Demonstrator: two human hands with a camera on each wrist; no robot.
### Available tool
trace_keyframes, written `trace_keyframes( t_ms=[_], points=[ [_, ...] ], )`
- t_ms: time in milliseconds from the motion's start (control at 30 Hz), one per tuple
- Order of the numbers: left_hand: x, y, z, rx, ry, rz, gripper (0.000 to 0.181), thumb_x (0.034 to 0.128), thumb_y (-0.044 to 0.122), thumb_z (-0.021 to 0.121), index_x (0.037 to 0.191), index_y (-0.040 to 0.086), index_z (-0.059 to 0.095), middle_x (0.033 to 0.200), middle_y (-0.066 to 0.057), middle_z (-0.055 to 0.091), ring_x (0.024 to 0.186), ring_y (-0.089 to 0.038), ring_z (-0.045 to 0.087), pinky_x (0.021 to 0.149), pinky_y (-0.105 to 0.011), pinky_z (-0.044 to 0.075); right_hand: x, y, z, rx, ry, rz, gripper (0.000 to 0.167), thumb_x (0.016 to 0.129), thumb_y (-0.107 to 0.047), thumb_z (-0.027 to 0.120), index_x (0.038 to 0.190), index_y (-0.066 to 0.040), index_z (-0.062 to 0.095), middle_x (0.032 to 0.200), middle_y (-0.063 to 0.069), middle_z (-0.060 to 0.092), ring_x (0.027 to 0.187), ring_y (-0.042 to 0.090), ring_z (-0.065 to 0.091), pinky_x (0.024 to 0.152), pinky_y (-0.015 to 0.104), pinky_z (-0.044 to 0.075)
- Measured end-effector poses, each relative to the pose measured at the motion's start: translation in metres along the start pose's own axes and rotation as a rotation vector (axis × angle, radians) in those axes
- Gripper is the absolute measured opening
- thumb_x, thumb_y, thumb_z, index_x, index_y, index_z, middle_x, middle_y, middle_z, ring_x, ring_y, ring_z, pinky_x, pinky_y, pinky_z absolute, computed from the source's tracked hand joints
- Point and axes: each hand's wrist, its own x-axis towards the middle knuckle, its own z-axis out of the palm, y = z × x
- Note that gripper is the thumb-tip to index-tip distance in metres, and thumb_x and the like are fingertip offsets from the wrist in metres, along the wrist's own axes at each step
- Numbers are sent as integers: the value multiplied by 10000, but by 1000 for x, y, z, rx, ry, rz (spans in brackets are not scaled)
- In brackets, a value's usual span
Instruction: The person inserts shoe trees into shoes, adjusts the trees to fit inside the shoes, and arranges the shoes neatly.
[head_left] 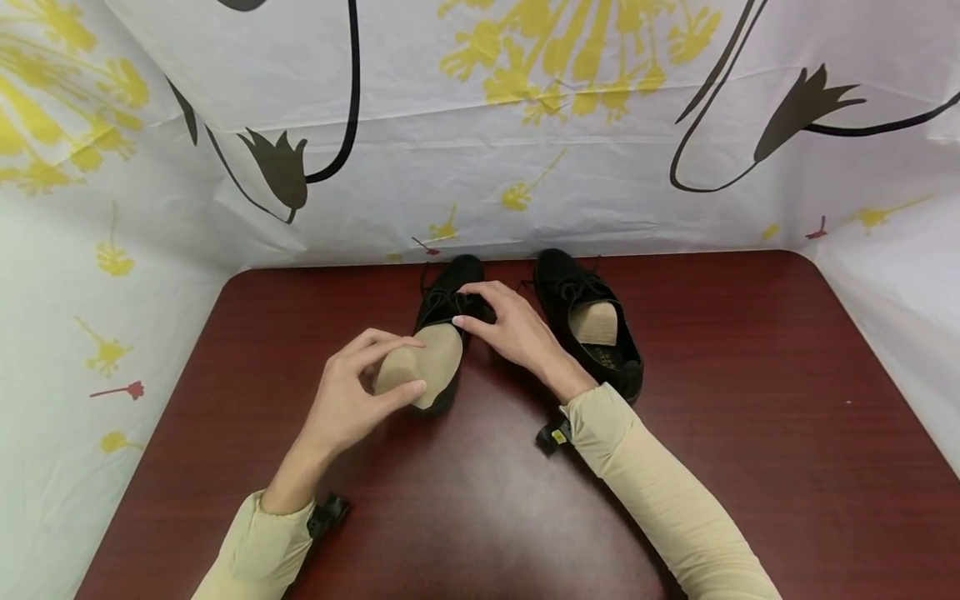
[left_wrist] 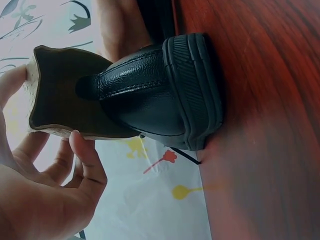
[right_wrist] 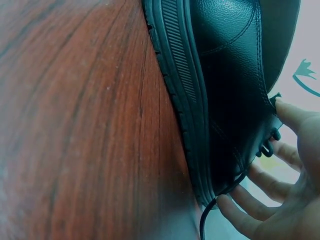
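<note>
My left hand (head_left: 348, 396) (left_wrist: 55, 185) pinches the edges of a beige insert (head_left: 444, 354) (left_wrist: 55, 95) between thumb and fingers. Its far end lies in the opening of the left black shoe (head_left: 459, 275) (left_wrist: 145, 95) (right_wrist: 225, 75); the near end rises above the heel. With thumb by the tongue and fingers over the laces, my right hand (head_left: 517, 329) (right_wrist: 295, 200) grips the front of this same shoe. Beside it stands the right black shoe (head_left: 557, 271), a beige insert (head_left: 596, 323) showing in its opening.
Both shoes stand near the back edge of a dark red wooden table (head_left: 750, 400). A white sheet (head_left: 420, 192) with yellow and dark flower prints hangs behind and at the sides. Loose laces trail beside the shoes.
</note>
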Motion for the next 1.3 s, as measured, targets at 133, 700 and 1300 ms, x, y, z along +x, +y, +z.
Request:
trace_keyframes(
  t_ms=[133, 700, 1300],
  points=[
    [2, -6, 4, 6, 8, 19, 387, 789, 223, 859, 1155, 264, 739, 1084, 93, 627, 660, -129, 490, 551, -321, 409, 0, 1, 0, 8, -1, 8, 505, 957, -514, 605, 1392, -263, 549, 1425, -33, 505, 1307, 191, 487, 1026, 420, 435],
    [5, -6, 7, 30, 16, 25, 407, 764, 236, 875, 1145, 289, 741, 1082, 110, 616, 814, -106, 531, 650, -325, 449, -1, 4, 1, 21, 0, -1, 507, 954, -517, 608, 1392, -269, 550, 1427, -47, 502, 1301, 183, 492, 1017, 425, 444],
    [10, 6, 7, -200, -3, 119, 569, 743, -149, 783, 1284, -82, 621, 1173, -216, 609, 992, -159, 550, 763, -224, 428, 0, 4, 1, 19, 13, -1, 505, 952, -527, 605, 1375, -253, 571, 1408, -36, 522, 1297, 187, 498, 1016, 420, 446]
  ],
)
